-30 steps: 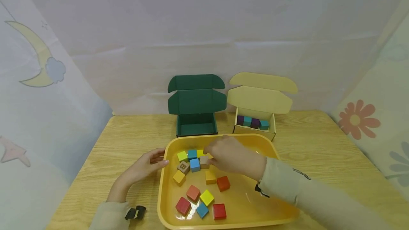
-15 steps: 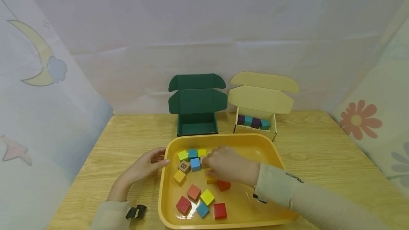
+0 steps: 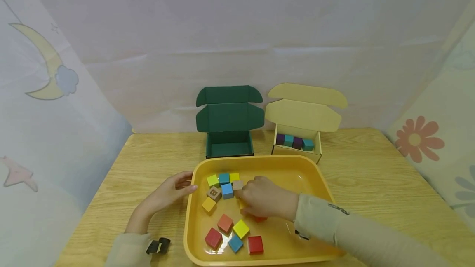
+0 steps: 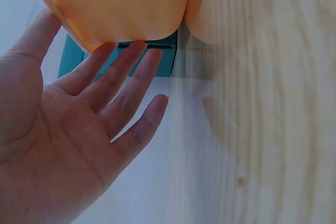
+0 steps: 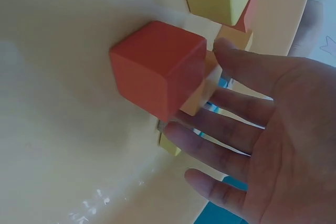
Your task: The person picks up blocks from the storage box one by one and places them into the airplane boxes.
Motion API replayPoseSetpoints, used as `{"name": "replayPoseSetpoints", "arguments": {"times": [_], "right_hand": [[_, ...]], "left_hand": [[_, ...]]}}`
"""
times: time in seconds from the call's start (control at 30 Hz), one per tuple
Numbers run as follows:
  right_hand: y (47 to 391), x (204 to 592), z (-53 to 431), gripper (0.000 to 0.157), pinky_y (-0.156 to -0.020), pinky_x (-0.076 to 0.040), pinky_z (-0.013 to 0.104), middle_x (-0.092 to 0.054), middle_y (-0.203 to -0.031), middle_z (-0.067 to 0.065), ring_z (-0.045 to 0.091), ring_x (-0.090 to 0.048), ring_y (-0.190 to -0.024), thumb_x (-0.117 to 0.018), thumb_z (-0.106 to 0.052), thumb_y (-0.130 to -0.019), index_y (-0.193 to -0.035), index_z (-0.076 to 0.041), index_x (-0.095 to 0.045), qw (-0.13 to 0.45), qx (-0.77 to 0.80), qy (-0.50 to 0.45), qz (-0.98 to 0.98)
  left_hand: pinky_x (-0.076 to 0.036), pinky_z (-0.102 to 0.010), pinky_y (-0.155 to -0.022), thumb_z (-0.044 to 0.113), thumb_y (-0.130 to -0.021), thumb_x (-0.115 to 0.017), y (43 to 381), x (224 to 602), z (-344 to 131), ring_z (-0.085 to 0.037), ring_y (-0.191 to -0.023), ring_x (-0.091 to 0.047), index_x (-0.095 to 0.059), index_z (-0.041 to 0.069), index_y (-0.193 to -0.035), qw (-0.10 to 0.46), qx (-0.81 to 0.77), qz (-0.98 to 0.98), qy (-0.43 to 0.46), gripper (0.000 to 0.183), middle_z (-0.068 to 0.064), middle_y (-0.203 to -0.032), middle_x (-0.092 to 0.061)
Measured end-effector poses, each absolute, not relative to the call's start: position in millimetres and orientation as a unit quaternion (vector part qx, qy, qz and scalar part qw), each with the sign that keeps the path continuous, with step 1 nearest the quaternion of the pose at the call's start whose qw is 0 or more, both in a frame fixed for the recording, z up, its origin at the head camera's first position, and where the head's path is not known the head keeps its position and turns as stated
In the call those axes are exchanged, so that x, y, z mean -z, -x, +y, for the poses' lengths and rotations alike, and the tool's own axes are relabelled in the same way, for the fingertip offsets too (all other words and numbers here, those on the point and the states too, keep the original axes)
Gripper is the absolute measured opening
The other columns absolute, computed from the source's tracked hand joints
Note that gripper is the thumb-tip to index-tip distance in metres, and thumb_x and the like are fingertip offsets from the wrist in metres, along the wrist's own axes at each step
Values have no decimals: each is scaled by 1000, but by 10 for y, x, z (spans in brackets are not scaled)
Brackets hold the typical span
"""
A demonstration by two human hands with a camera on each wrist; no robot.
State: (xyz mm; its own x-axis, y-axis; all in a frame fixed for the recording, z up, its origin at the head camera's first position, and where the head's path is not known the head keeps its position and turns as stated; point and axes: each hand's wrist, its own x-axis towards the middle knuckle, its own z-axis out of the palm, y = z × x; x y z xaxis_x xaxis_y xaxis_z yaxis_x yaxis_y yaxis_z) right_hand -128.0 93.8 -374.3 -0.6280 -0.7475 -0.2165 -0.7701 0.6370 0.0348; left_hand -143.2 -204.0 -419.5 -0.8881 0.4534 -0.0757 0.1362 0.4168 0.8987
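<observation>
My right hand (image 3: 265,199) reaches into a yellow tray (image 3: 259,263), thumb and fingers on either side of an orange-yellow cube (image 5: 202,90) in the right wrist view. The hand covers most of that cube in the head view. Right beside it on the tray floor sits a red cube (image 5: 152,72), partly behind the hand from above. A plain wooden cube (image 3: 238,185) lies just beyond the fingers, next to a light blue cube (image 3: 227,191). My left hand (image 3: 167,193) has its fingers spread, thumb and fingertips at the tray's left outer wall (image 4: 121,9).
Several other cubes lie in the tray, including a wooden one marked B (image 3: 214,193) and a dark red one (image 3: 213,238). Behind the tray stand an open green box (image 3: 230,149) and an open cream box (image 3: 297,151) holding purple and teal cubes.
My right hand has moved from the plain wooden cube toward me, onto the orange-yellow cube. The wooden cube sits slightly farther back. My left hand has stayed at the tray's side.
</observation>
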Motion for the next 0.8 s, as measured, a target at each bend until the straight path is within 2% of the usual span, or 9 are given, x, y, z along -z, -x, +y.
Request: {"name": "replayPoseSetpoints", "arguments": {"times": [0.43, 0.8], "right_hand": [[1262, 3823, 938, 32, -73, -50, 27, -72, -94, -6, 10, -62, -75, -76, -39, -88, -111, -16, -70, 76, -80, 445, 888], [1261, 3768, 935, 30, -77, -52, 28, -72, -99, -8, 10, -64, -80, -75, -36, -89, -112, -18, -71, 59, -67, 467, 880]], "left_hand": [[-48, -48, -100, 26, -101, -60, 1432, 4200, -2029, -40, -124, -52, -39, -8, -146, 163, -514, 823, -178, 61, -26, -141, -48], [-49, -48, -99, 25, -100, -62, 1420, 4189, -2026, -38, -122, -54, -41, -7, -145, 162, -517, 825, -165, 59, -24, -140, -51]]}}
